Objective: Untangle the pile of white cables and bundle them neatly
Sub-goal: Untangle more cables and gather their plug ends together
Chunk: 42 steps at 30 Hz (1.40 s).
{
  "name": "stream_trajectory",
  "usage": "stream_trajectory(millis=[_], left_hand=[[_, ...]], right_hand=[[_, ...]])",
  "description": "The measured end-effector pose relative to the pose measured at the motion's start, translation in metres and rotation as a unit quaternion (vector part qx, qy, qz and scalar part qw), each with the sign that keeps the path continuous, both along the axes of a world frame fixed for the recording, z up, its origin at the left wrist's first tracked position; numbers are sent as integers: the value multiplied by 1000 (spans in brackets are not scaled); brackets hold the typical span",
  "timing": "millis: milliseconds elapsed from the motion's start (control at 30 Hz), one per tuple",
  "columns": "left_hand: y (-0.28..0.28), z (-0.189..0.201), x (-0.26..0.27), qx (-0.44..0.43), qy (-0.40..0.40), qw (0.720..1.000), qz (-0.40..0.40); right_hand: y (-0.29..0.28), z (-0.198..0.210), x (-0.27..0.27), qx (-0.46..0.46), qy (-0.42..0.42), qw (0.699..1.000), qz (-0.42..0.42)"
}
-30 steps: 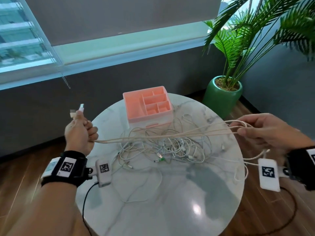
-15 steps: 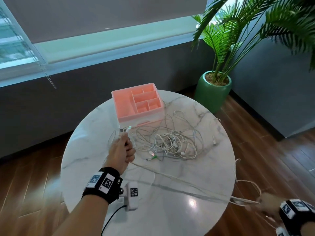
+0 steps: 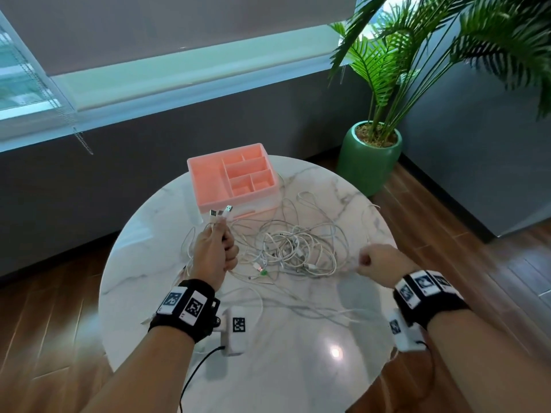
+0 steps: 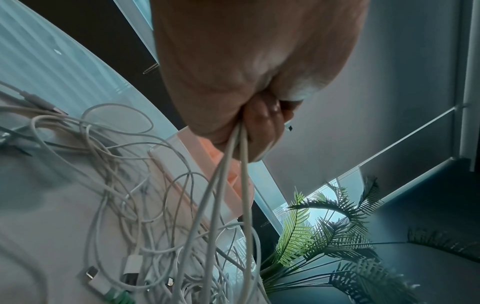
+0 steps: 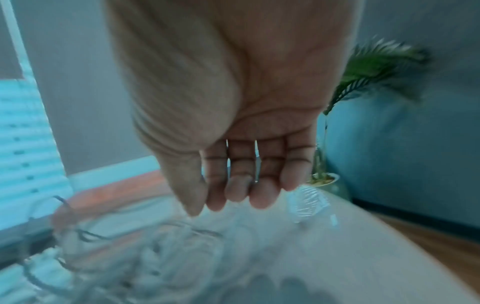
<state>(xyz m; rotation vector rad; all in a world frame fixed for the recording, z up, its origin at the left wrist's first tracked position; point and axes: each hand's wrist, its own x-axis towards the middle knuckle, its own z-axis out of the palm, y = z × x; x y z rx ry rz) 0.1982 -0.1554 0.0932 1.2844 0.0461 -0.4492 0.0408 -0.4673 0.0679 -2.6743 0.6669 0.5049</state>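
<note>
Head view: left hand (image 3: 213,257) is clenching one cable's plug ends (image 3: 220,212) while the empty, slack-fingered right hand (image 3: 377,265) is likely reaching to coil it next.

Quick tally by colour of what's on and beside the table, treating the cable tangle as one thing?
White: 1, the cable tangle on the marble table.
Pink: 1, the organizer box.
Green: 1, the plant pot on the floor.
Total: 3.
</note>
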Motion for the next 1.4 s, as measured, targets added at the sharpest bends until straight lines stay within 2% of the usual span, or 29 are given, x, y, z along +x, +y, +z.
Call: stream_trajectory(millis=[100, 233, 367, 467, 533, 667, 767, 867, 967, 1067, 1133, 1267, 1400], left_hand=[[4, -4, -4, 20, 1, 1000, -3], [13, -9, -11, 23, 15, 1000, -3], [21, -12, -17, 30, 13, 999, 7], [26, -11, -19, 24, 1, 1000, 13], [27, -8, -20, 23, -10, 1000, 12], [24, -3, -21, 14, -24, 1000, 12], [19, 3, -21, 4, -38, 999, 9], [11, 13, -21, -25, -52, 998, 10], [1, 29, -20, -53, -66, 996, 19], [-6, 48, -18, -95, -84, 991, 35], [-10, 58, -17, -113, -115, 986, 31], [-18, 69, -18, -78, -182, 980, 6], [-16, 66, -12, -34, -172, 984, 25]], right_hand=[[34, 9, 38, 38, -77, 995, 51], [61, -14, 65, 37, -52, 992, 110], [73, -51, 68, -5, -13, 994, 107], [78, -61, 67, -26, -17, 995, 98], [75, -56, 68, -3, -33, 996, 80], [61, -31, 78, 99, -100, 989, 54], [58, 12, 90, 243, -172, 954, 40], [67, 68, 106, 345, -265, 900, 33], [84, 115, 119, 452, -349, 820, 34], [103, 141, 122, 557, -377, 739, 30], [117, 145, 122, 584, -365, 724, 34], [143, 143, 120, 590, -347, 728, 39], [149, 141, 119, 595, -377, 709, 20]])
